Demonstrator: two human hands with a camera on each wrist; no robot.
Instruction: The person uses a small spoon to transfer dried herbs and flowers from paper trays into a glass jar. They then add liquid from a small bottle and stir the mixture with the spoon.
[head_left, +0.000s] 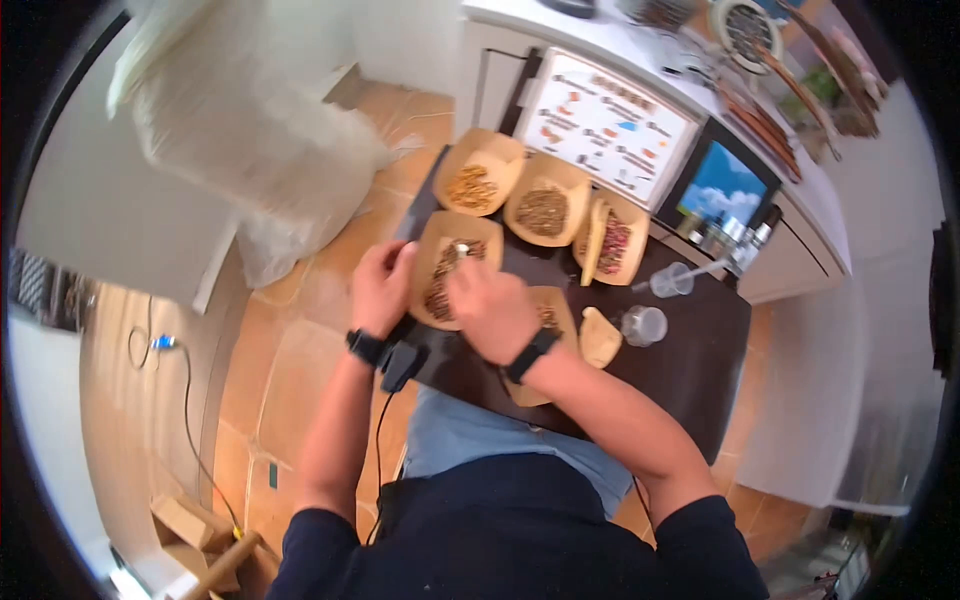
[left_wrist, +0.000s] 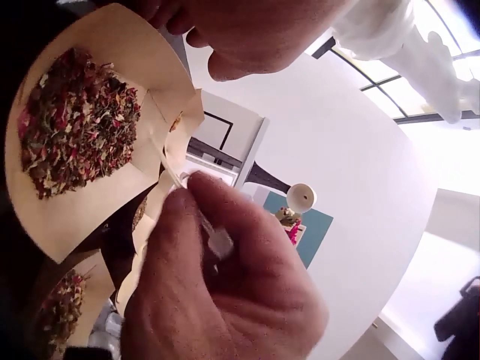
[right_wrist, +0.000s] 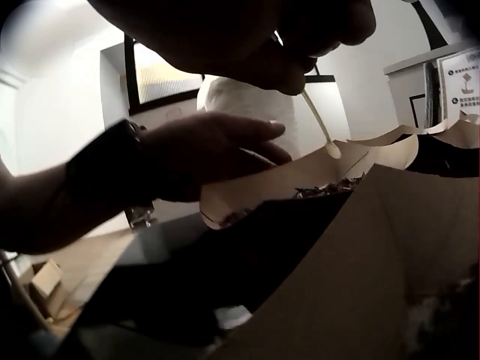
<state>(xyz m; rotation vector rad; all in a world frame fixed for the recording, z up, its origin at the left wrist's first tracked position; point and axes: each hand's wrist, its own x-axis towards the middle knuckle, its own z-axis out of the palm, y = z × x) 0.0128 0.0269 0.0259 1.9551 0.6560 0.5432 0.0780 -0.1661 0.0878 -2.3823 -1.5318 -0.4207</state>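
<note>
My right hand [head_left: 492,305] pinches a small pale spoon [right_wrist: 322,124] by its handle. The spoon's bowl points down over a brown paper tray [head_left: 432,243] holding a dried mix [left_wrist: 79,124] of dark and pinkish petal-like bits. Beside this tray's left wall is my left hand [head_left: 378,290], with its fingers relaxed and its fingertips right at the rim in the right wrist view. Another paper tray [head_left: 565,305] with dried bits stands partly hidden under my right wrist.
Behind stand three more paper trays, with yellow pieces [head_left: 472,188], brown bits [head_left: 543,212] and a pink mix [head_left: 614,245]. A small tan pouch [head_left: 599,338], a clear lidded jar [head_left: 645,325] and a clear cup [head_left: 671,281] are on the right. A printed sheet [head_left: 605,130] stands behind.
</note>
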